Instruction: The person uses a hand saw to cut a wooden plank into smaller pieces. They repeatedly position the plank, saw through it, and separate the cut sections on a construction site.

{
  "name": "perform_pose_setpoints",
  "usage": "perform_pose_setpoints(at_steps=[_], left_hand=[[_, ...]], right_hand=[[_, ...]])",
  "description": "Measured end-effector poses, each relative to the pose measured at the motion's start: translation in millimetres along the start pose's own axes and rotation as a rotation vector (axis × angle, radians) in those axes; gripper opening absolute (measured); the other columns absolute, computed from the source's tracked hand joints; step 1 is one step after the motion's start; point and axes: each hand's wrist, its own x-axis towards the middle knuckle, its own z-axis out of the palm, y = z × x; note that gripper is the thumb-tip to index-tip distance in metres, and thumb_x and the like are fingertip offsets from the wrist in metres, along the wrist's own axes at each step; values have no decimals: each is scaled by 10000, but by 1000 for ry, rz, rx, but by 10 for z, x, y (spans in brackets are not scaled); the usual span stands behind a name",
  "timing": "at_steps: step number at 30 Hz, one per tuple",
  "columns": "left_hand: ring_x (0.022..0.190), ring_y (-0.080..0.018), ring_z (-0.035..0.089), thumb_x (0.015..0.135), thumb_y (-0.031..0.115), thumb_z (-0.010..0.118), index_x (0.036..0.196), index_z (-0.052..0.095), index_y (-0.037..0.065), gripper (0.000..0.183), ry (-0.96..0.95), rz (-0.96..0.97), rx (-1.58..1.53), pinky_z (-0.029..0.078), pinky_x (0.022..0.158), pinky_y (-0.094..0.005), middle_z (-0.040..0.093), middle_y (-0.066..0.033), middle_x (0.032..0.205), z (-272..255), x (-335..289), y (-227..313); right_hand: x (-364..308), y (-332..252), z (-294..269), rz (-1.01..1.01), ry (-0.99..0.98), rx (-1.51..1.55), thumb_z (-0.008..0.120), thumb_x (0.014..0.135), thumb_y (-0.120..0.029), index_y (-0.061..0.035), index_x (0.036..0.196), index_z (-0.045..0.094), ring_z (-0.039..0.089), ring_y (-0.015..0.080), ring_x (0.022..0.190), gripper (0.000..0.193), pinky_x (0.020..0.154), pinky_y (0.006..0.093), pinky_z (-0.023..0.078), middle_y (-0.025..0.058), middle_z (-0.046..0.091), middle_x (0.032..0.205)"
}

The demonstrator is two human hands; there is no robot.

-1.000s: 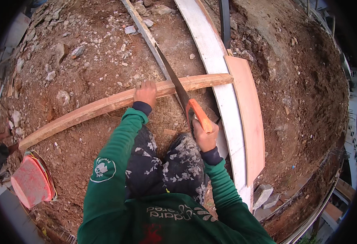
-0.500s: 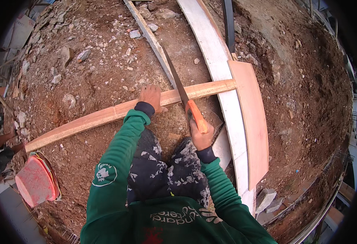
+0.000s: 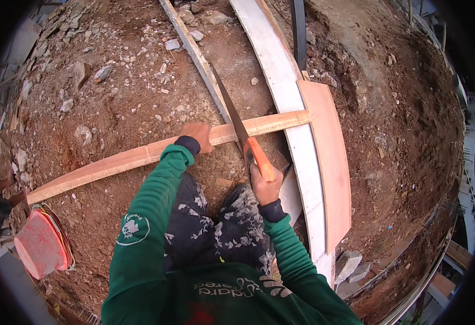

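Orange marks the handle [image 3: 260, 158] of the saw [image 3: 230, 103], held tight in the right hand [image 3: 266, 187]. Its blade crosses the wooden beam [image 3: 153, 151] and points near half past eleven. The left hand [image 3: 198, 134] clasps the beam at nine o'clock from the blade. The beam runs from nine to two o'clock, over the white board [image 3: 308, 173]. How deep the teeth sit is hard to see.

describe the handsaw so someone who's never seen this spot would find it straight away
Find the long white board right of centre, then the timber beam whose right end overlaps it. Just left of that overlap, the right hand grips the handsaw, its blade crossing the beam. Its orange handle and dark tapering blade set it apart from the board and beam.
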Motion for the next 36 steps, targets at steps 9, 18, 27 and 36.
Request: perform_pose_setpoints(at_steps=[9,18,27,36], left_hand=[[923,-405,713,647,315,828,974,714,7,463,54,20,-95,570,856,-499,733,-221,936,27,-133,150],[957,-401,706,649,376,854,1052,695,7,569,6,-70,-70,562,863,-495,732,-218,981,-218,-96,-281],[942,-404,708,628,376,869,1131,706,9,643,-71,-77,-154,557,882,-495,733,-230,994,-249,95,-491],[963,-403,703,618,389,880,1099,721,0,639,-96,-23,-134,552,884,-489,725,-239,1021,-323,45,-268]], right_hand=[[-378,-237,-325,105,10,0,666,924,-60,53,940,686,580,110,647,116,595,301,465,58,625,711],[-1328,-576,-748,71,-20,-76,627,905,0,54,1238,702,726,156,831,345,770,271,549,109,763,925],[-816,-501,-343,48,-29,-60,639,899,-22,42,1110,661,648,141,836,221,749,286,488,107,687,920],[31,-161,211,-68,43,18,667,910,-94,17,809,649,523,108,544,151,505,318,402,29,526,597]])
